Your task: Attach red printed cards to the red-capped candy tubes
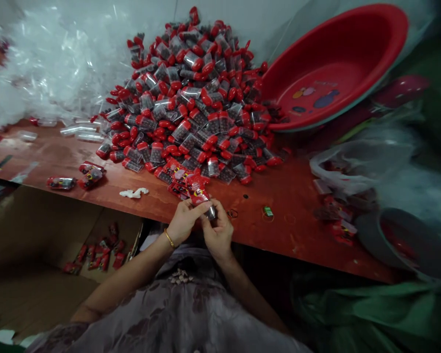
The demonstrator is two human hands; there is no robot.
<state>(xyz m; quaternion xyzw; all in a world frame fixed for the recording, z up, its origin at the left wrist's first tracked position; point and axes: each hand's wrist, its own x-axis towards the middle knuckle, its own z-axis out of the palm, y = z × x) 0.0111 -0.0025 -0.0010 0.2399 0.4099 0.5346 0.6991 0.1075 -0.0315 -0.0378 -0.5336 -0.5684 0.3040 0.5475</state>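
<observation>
Clear container (211,212) sits pinched in fingers of the left hand (183,223) and right hand (219,235) at the reddish table (308,242), cardboard box (29,235) below, pale wall (242,17) behind.

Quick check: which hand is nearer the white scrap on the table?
Left. The left hand is right of the white scrap and lower in view; the right hand is farther right.

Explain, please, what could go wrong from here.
The small shiny container with red wrapping, held by the left hand and right hand near the front edge of the reddish-brown table, might slip and drop. The heap of clear plastic containers with red ends could slide if disturbed. The small red packages near the same edge may fall into the brown cardboard box, if bumped.
</observation>
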